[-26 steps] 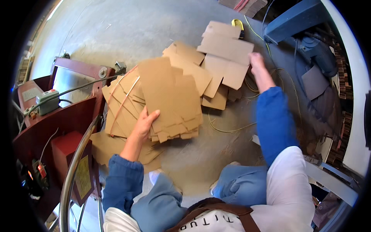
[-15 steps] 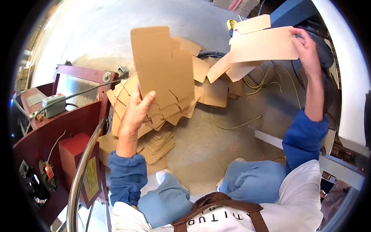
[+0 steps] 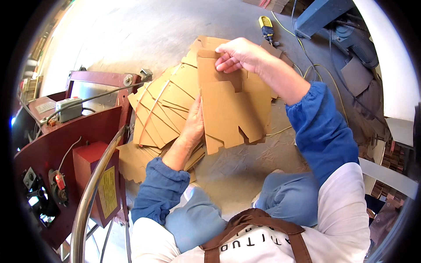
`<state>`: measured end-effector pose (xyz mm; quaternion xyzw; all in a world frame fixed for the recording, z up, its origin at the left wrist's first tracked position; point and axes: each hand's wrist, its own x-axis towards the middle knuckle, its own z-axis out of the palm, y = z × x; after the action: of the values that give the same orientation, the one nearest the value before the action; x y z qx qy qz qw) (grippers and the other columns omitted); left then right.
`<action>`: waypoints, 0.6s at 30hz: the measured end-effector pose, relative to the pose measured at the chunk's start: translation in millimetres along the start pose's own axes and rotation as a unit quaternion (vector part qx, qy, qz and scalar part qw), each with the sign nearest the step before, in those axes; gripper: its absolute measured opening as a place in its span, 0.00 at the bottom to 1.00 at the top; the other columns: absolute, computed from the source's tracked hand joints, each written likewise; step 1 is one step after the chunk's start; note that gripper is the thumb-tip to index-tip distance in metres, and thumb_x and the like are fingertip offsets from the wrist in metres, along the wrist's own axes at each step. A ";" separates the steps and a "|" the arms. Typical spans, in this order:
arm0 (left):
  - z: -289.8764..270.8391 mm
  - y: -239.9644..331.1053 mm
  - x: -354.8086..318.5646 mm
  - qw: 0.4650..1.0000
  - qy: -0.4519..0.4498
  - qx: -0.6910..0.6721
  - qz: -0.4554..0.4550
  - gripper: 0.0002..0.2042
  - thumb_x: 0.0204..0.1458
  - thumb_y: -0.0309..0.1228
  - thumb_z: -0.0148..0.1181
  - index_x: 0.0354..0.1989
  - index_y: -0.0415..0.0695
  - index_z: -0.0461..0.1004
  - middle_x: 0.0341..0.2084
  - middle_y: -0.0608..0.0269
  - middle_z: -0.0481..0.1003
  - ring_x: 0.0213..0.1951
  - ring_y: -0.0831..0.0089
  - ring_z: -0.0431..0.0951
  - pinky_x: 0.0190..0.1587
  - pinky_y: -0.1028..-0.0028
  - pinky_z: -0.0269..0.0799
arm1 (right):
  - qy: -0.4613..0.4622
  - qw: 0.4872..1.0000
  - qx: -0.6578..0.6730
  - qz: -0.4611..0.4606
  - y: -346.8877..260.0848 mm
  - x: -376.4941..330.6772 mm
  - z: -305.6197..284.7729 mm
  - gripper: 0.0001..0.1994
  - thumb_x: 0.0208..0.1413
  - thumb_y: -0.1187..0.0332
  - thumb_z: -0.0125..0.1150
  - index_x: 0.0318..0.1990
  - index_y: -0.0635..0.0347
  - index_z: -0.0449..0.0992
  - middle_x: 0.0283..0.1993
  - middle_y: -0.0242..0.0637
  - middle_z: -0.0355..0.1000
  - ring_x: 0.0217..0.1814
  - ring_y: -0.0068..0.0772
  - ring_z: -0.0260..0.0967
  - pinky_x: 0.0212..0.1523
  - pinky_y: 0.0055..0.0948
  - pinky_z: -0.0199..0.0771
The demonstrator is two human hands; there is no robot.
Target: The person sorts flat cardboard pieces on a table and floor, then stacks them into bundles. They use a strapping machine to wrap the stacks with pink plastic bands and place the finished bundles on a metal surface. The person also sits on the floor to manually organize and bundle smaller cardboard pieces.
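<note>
Brown die-cut cardboard sheets [image 3: 230, 109] stand up in front of me, several edges showing at the notched lower end. My left hand [image 3: 193, 125] is closed on their left edge, its fingers mostly hidden behind. At the upper end, my right hand [image 3: 241, 57] has its fingers curled against the top flap, thumb at the flap's upper edge. Left of these sheets lies a fanned bundle of similar cardboard [image 3: 162, 109] with a thin strap [image 3: 153, 107] across it. More flat cardboard pieces [image 3: 131, 162] lie beneath the bundle.
On my left stands a dark red machine [image 3: 57, 162] with a grey switch box [image 3: 69, 109] and a curved metal rail [image 3: 94, 184]. A yellow hand control [image 3: 265, 27] and cables [image 3: 302, 46] lie on the floor ahead. A blue machine leg [image 3: 322, 17] is at the far right.
My right hand has come leftward from the far right, bringing its cardboard piece against the sheets in my left hand. My left hand has shifted right and the sheets now stand nearer the middle.
</note>
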<state>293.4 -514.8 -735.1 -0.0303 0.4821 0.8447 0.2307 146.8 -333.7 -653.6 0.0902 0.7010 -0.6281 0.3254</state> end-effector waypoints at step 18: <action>-42.3 -156.4 3.1 0.973 0.045 0.148 -0.169 0.31 0.47 0.28 0.67 0.58 0.36 0.56 0.51 0.50 0.70 0.52 0.63 0.72 0.54 0.66 0.70 | 0.078 0.953 -0.112 0.270 330.3 -76.8 -85.3 0.42 0.46 0.44 0.68 0.61 0.61 0.57 0.52 0.41 0.69 0.51 0.33 0.66 0.40 0.38 0.70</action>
<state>349.0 -481.6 -883.7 -0.1149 0.5993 0.7106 0.3503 353.6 -167.7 -881.4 0.2877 0.7395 -0.4252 0.4355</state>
